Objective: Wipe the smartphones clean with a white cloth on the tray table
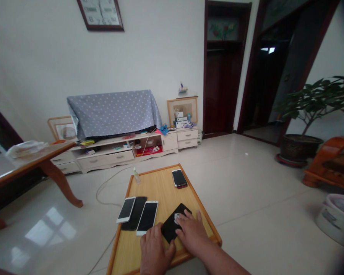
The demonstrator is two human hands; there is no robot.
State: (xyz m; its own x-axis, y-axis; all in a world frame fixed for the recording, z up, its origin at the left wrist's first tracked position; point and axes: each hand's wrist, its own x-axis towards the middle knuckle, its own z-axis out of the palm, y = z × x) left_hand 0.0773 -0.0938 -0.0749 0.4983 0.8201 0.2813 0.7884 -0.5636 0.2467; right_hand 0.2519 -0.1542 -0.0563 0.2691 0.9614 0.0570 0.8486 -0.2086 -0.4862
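Observation:
A dark, flat slab that looks like a tablet (169, 228) lies at an angle near the front of the wooden-topped table (157, 179). My left hand (155, 248) grips its near left corner, with the thumb along the near edge. On its upper face my right hand (190, 231) presses a small crumpled white wipe (177, 218) under the fingers. Left of it is a white phone (147, 217) with a dark screen. Another white phone (126, 209) partly overlaps a second black flat slab (136, 215).
At the table's far right sits a phone (179, 178) on something dark red. A small clear pump bottle (136, 175) stands at the far left edge. A cable (99, 191) runs over the floor. Right of the table are a white bucket (336, 219) and a potted plant (301, 147).

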